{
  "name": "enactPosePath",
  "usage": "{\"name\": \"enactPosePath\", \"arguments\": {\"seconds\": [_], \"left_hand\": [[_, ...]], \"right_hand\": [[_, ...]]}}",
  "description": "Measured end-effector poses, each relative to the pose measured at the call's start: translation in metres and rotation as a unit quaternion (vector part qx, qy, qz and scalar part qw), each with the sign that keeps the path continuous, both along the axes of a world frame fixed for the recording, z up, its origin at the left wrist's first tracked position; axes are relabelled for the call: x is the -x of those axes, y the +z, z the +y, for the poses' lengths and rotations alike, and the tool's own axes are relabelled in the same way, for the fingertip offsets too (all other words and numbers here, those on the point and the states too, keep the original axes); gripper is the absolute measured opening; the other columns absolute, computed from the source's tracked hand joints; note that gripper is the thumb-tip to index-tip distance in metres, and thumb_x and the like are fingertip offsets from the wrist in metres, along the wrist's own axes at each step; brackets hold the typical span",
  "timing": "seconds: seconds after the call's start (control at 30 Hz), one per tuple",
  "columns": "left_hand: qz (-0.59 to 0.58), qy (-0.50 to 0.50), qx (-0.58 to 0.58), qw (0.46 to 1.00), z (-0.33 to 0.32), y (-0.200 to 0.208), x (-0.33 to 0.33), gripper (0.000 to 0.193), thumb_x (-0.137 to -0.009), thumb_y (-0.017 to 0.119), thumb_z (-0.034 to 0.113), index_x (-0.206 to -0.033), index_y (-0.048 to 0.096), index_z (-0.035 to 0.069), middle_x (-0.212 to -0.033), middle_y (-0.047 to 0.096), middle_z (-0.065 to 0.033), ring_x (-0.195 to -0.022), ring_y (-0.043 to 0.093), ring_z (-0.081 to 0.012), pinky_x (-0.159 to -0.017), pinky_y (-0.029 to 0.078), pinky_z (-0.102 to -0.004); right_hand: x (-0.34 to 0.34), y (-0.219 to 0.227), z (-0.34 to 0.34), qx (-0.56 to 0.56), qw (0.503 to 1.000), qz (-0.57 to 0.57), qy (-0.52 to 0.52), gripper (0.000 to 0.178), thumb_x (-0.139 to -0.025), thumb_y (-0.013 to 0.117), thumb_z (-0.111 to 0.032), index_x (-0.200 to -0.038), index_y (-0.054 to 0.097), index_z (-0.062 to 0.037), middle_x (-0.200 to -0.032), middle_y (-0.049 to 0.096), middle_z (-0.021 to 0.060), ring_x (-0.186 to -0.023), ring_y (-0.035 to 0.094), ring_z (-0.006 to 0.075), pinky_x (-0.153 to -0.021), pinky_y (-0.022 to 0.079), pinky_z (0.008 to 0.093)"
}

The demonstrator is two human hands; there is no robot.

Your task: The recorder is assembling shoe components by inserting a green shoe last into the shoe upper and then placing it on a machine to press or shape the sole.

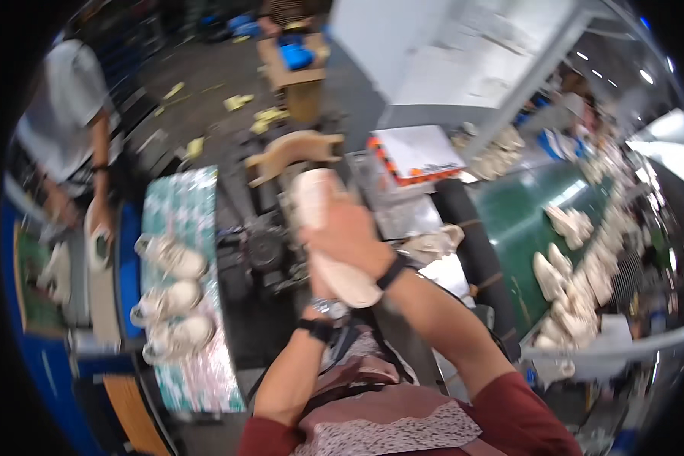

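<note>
A cream shoe [346, 283] is held sole upward in front of me, its length running from far left to near right. My right hand [347, 234] lies across the middle of the sole, its fingers closed around the shoe's edge and blurred. Under the shoe is my left hand [321, 286], mostly hidden; it appears to hold the shoe from below. Just beyond stands a dark machine [266, 247] with a curved tan pad [296, 152] on top.
Several cream shoes [176, 298] line a wrapped bench at left. Beside it, a person [72, 114] handles another shoe. At right, a green table [509, 228] carries piled shoes [574, 311]. A white-topped box [418, 152] and a dark roller [471, 243] stand nearer.
</note>
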State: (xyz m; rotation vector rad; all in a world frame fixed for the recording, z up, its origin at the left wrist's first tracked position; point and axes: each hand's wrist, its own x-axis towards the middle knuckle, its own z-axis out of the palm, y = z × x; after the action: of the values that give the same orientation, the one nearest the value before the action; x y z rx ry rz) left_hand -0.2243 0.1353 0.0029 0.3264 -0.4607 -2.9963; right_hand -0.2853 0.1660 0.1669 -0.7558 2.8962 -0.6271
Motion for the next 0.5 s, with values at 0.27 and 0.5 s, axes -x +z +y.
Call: {"name": "enactPosePath", "arguments": {"seconds": [0.27,0.5], "left_hand": [[-0.063,-0.17,0.079,0.98,-0.016,-0.039,-0.061,0.072,-0.101,0.041,0.063,-0.151,0.043,0.011,-0.147,0.053,-0.0101,-0.134,0.052,-0.0299,-0.106,0.047,-0.0474],[-0.178,-0.249,0.118,0.945,-0.02,-0.032,-0.075,0.085,-0.09,0.049,0.077,-0.147,0.048,0.013,-0.141,0.057,-0.0062,-0.125,0.059,-0.0297,-0.097,0.051,-0.047]], "right_hand": [[-0.04,-0.033,0.033,0.142,0.989,0.05,0.005,0.111,-0.07,0.077,-0.028,-0.16,0.017,-0.0019,-0.104,0.052,0.0292,-0.076,0.065,0.0456,-0.066,0.056,0.0499],[-0.042,-0.036,0.052,0.167,0.985,0.038,-0.012,0.115,-0.065,0.081,-0.021,-0.158,0.017,0.0021,-0.111,0.054,0.0298,-0.078,0.065,0.0433,-0.067,0.056,0.0467]]}}
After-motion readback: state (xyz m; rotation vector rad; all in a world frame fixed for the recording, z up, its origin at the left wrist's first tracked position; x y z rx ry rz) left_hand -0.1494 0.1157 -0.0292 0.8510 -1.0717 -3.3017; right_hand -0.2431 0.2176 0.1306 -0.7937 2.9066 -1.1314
